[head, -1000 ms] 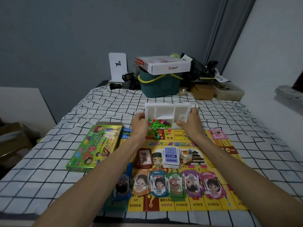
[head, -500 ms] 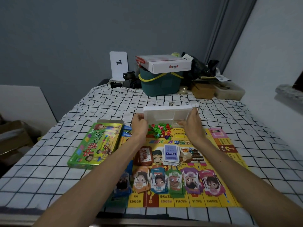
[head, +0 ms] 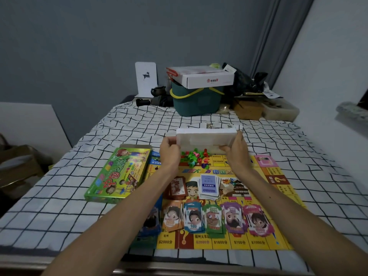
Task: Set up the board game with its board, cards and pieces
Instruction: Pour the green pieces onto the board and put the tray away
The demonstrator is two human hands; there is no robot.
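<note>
Tray [head: 207, 139] underside faces camera, compartments hidden; pieces [head: 194, 156] heaped beneath.

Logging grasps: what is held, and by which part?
The white foam tray: the left hand grips its left end, the right hand its right end.

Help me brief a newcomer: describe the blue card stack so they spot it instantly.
Find the yellow game board on the checked sheet. Near its centre lies a stack of white cards with blue backs. The neighbouring card stack is reddish brown.
</note>
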